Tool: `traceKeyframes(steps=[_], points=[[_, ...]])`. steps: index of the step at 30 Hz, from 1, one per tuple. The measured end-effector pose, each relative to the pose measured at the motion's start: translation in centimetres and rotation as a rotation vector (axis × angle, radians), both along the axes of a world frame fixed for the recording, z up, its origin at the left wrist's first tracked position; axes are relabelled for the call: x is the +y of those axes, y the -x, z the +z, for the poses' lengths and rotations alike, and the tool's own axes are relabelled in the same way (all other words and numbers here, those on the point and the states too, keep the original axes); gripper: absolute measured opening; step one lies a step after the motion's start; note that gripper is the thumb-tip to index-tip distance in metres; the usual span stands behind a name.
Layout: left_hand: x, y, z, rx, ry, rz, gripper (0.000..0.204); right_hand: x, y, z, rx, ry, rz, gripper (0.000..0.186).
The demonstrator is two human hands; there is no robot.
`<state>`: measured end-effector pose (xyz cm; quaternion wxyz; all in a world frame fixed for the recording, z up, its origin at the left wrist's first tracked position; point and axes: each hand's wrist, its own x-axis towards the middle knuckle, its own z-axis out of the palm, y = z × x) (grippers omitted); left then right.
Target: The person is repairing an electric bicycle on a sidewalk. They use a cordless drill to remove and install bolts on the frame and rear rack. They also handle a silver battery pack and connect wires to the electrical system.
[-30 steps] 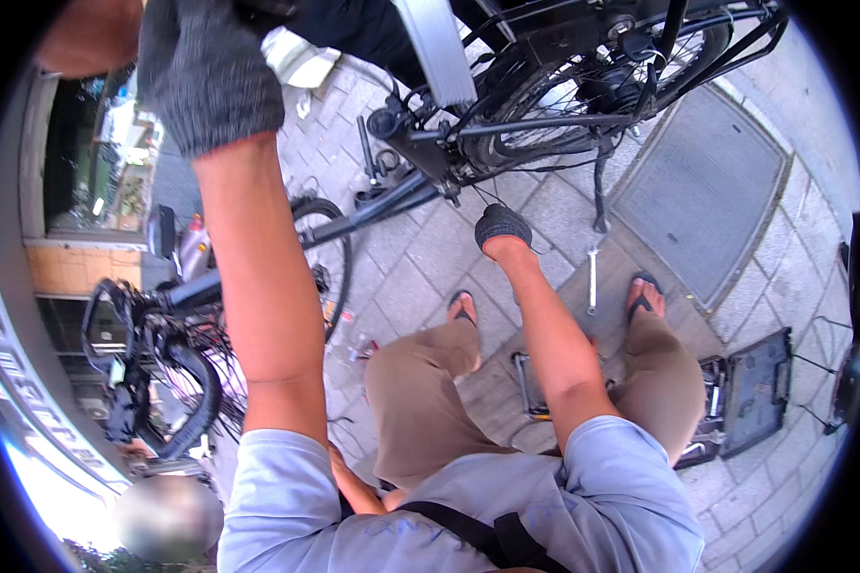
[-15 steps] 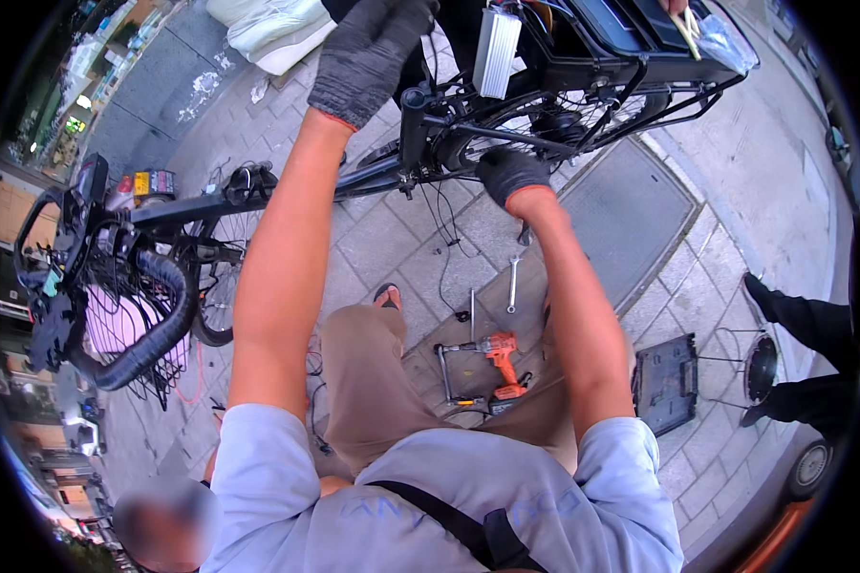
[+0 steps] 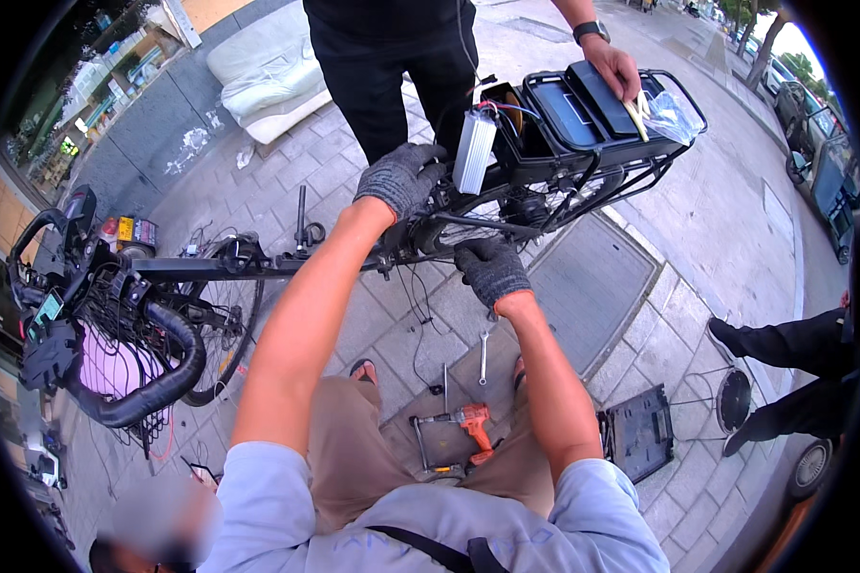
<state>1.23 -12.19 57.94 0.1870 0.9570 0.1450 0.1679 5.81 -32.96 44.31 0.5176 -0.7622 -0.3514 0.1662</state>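
My left hand (image 3: 401, 180), in a dark grey glove, is closed at the bike's seat-tube area, beside a finned silver box (image 3: 473, 153) with wires; what it grips is hidden. My right hand (image 3: 490, 267), also gloved, is curled low at the bike frame (image 3: 325, 260), by the rear wheel (image 3: 444, 229); its fingertips are hidden. The rear rack carries an open black case (image 3: 554, 105) and a clear plastic bag (image 3: 669, 119). Another person's bare hand (image 3: 621, 72) rests there on pale thin items.
An orange drill (image 3: 474, 428), a wrench (image 3: 483, 357) and an open toolbox (image 3: 640, 430) lie on the paving. Handlebars (image 3: 153, 392) stick out leftward. A person in black (image 3: 363, 57) stands behind the bike, another (image 3: 793, 339) at right. A white mattress (image 3: 268, 67) and parked cars (image 3: 822, 162) are beyond.
My left hand has come down from high on the left to the bike beside the silver box. The view has shifted, showing more of the person behind the bike and their hand on the rack.
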Motion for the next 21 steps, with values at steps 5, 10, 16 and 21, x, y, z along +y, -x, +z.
traceKeyframes(steps=[5,10,16,21], points=[[0.6,-1.1,-1.9,-0.286,0.011,0.192,0.055,-1.2,-1.2,-0.3,-0.213,-0.008,-0.036,0.036],[1.0,-2.2,-2.4,0.032,-0.145,0.026,0.045,-2.1,-2.4,-0.9,-0.116,0.127,-0.097,0.040],[4.8,-2.2,-3.3,-0.292,0.226,0.107,0.046,-2.1,-2.4,1.5,-0.224,0.138,-0.099,0.040],[-0.4,-3.1,2.3,-0.537,0.528,0.071,0.027,-2.5,-2.9,0.4,-0.237,0.141,-0.120,0.039]])
